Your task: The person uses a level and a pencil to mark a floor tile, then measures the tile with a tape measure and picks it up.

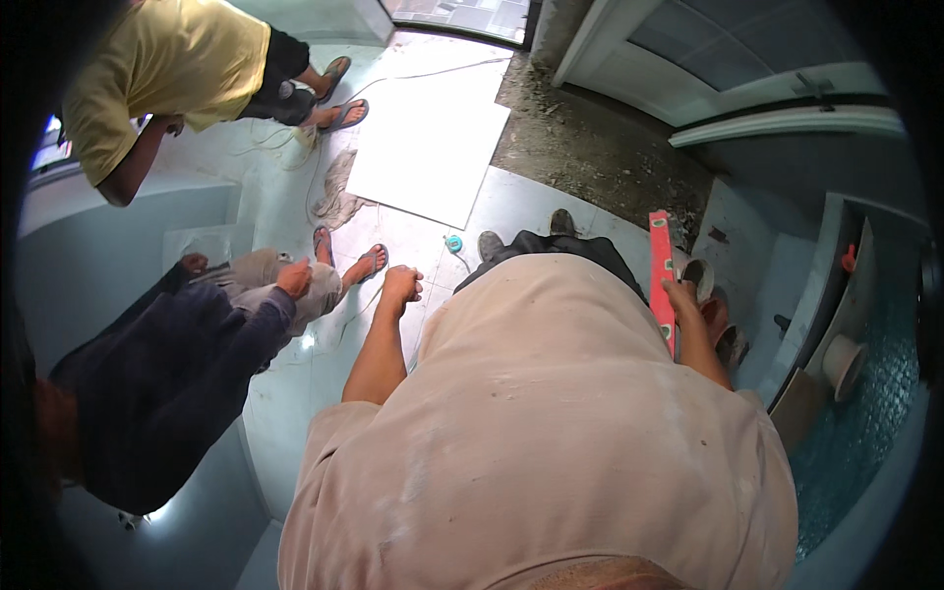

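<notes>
My left hand point(401, 285) hangs beside my shirt with its fingers curled closed and nothing visible in them. Just beyond it, a small teal tape measure point(453, 243) lies on the tiled floor near my shoes point(490, 246). At my right side, my right hand point(680, 293) grips a red spirit level point(660, 246) that stands roughly upright. Several buckets point(697, 278) are partly hidden behind that hand and the level. A large white panel or tile point(423, 157) lies on the floor ahead of me.
A person in yellow point(172, 59) stands upper left; another in dark blue point(162, 393) is left of me. A loose cable point(433, 72) crosses the floor. Rough bare ground point(590, 147) borders the tiles before a white door point(718, 49). A ledge with a white container point(844, 369) is at right.
</notes>
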A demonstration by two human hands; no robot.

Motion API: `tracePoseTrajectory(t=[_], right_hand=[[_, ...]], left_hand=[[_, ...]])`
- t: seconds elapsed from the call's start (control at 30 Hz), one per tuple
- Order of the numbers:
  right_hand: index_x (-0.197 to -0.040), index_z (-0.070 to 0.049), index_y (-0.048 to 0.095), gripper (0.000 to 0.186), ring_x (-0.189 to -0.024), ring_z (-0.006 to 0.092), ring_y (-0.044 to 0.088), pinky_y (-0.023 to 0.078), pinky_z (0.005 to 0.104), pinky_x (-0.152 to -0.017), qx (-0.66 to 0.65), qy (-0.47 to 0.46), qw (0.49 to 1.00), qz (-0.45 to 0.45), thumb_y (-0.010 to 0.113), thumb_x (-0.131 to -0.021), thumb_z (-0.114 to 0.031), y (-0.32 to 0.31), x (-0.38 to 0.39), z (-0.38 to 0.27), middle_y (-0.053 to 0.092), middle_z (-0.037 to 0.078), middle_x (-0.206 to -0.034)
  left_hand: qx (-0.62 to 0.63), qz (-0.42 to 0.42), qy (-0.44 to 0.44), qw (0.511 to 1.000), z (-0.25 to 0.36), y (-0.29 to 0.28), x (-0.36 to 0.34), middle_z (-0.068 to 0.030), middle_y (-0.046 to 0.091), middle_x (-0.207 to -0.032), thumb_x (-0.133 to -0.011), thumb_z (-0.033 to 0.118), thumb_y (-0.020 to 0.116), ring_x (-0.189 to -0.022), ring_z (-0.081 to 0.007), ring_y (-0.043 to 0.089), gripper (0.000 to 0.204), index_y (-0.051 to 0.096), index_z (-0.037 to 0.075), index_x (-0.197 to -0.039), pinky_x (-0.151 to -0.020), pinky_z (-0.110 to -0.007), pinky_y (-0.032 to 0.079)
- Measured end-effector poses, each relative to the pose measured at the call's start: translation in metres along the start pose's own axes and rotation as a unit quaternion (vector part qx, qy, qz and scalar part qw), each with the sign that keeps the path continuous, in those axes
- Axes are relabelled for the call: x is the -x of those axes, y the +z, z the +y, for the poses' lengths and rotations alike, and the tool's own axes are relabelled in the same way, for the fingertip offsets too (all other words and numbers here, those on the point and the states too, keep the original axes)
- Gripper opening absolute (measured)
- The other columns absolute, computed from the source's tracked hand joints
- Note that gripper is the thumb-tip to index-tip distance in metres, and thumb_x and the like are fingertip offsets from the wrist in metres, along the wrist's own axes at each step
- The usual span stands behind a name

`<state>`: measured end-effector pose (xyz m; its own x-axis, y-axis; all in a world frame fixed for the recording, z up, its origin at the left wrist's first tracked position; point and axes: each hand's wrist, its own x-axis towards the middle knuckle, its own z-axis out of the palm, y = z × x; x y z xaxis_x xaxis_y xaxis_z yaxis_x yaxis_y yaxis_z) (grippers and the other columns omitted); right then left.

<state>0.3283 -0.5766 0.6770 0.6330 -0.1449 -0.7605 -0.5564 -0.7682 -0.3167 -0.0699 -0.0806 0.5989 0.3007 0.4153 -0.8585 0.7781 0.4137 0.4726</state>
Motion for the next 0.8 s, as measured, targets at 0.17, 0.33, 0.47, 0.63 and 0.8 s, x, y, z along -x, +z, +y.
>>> tracePoseTrajectory(t=[0.17, 0.33, 0.47, 0.63, 0.8], right_hand=[[-0.141, 0.015, 0.039, 0.081, -0.116, 0.0363, 0.064, 0.054, 0.0451, -0.094, 0.023, 0.011, 1.0, 0.013, 0.077, -0.082, -0.026, -0.001, -0.004, 0.021, 0.059, 0.03, -0.133], [-0.133, 0.014, 0.051, 0.071, -0.116, 0.0371, 0.064, 0.054, 0.0455, -0.093, 0.031, 0.013, 0.999, 0.016, 0.077, -0.08, -0.025, 0.022, 0.014, 0.023, 0.062, 0.03, -0.128], [-0.132, 0.015, 0.051, 0.071, -0.115, 0.0375, 0.065, 0.054, 0.046, -0.093, 0.05, 0.028, 0.998, 0.019, 0.077, -0.079, -0.024, 0.01, 0.002, 0.048, 0.063, 0.03, -0.127], [-0.116, 0.016, 0.064, 0.054, -0.101, 0.0378, 0.071, 0.056, 0.0472, -0.083, 0.009, 0.007, 0.998, 0.062, 0.077, -0.078, -0.021, 0.023, 0.017, 0.046, 0.071, 0.03, -0.11], [-0.119, 0.016, 0.063, 0.058, -0.103, 0.0377, 0.071, 0.056, 0.0464, -0.086, 0.021, 0.002, 0.997, 0.071, 0.078, -0.078, -0.022, 0.022, 0.009, 0.042, 0.07, 0.029, -0.113]], left_hand=[[0.017, -0.018, -0.042, 0.999, 0.009, 0.01, 0.017, -0.0121, 0.068, -0.073, -0.09, 0.008, 0.065, -0.048, -0.0179, 0.057, 0.013, 0.066, -0.002, -0.098, -0.045, -0.03, 0.048], [0.02, 0.01, -0.051, 0.998, -0.001, -0.008, 0.028, -0.0161, 0.07, -0.08, -0.088, -0.002, 0.058, -0.053, -0.0204, 0.064, 0.019, 0.063, -0.003, -0.106, -0.05, -0.032, 0.057], [0.038, -0.019, -0.085, 0.995, 0.008, 0.001, 0.03, -0.0173, 0.07, -0.098, -0.087, -0.005, 0.048, -0.059, -0.0218, 0.067, 0.037, 0.061, 0.0, -0.121, -0.054, -0.037, 0.057], [-0.01, 0.004, -0.101, 0.995, 0.014, 0.003, 0.037, -0.012, 0.068, -0.111, -0.09, -0.003, 0.05, -0.083, -0.0233, 0.07, 0.047, 0.058, 0.007, -0.136, -0.07, -0.048, 0.056], [0.025, -0.005, -0.09, 0.996, 0.02, 0.007, 0.041, -0.0125, 0.068, -0.109, -0.094, 0.001, 0.054, -0.082, -0.0235, 0.07, 0.042, 0.058, 0.007, -0.135, -0.069, -0.047, 0.056]])
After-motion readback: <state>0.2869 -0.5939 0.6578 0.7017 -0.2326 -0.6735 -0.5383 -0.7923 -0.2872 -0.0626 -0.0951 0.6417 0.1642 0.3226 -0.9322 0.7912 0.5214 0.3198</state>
